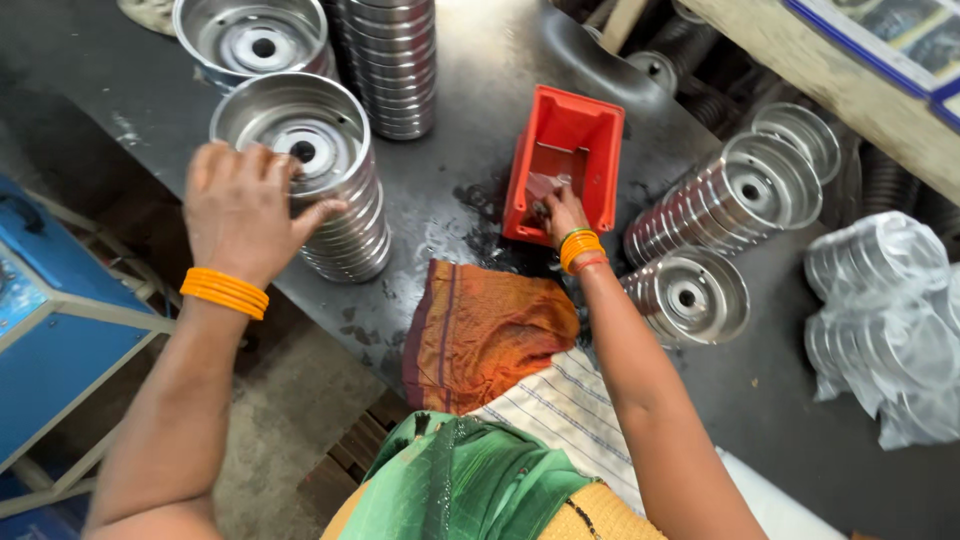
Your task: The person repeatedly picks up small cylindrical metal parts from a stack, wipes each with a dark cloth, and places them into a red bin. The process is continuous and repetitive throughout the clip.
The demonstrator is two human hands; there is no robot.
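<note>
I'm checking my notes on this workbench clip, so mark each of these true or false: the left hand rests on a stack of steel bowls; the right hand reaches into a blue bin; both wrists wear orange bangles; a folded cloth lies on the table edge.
1. The left hand rests on a stack of steel bowls: true.
2. The right hand reaches into a blue bin: false, the bin is red.
3. Both wrists wear orange bangles: true.
4. A folded cloth lies on the table edge: true; it is orange-brown.
</note>
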